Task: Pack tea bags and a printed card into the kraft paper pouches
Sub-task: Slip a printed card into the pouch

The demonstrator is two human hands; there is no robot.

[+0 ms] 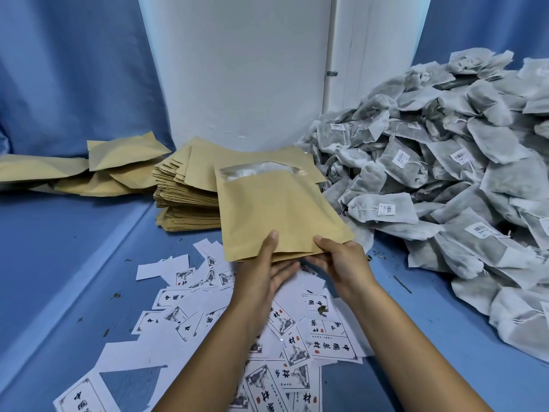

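Observation:
Both hands hold one kraft paper pouch (276, 209) by its near edge, above the cards. My left hand (269, 269) grips the near left part, thumb on top. My right hand (341, 260) pinches the near right corner. The pouch's far end gapes open, showing a silvery lining and something white inside. A stack of flat empty pouches (187, 188) lies just behind it. A large heap of grey tea bags (439, 173) with white labels fills the right side. Printed cards (208, 316) with black characters lie scattered under my forearms.
Several filled pouches (98, 168) lie at the back left on the blue cloth (59, 248). A white wall panel (237, 69) stands behind the stack. Small tea crumbs dot the cloth.

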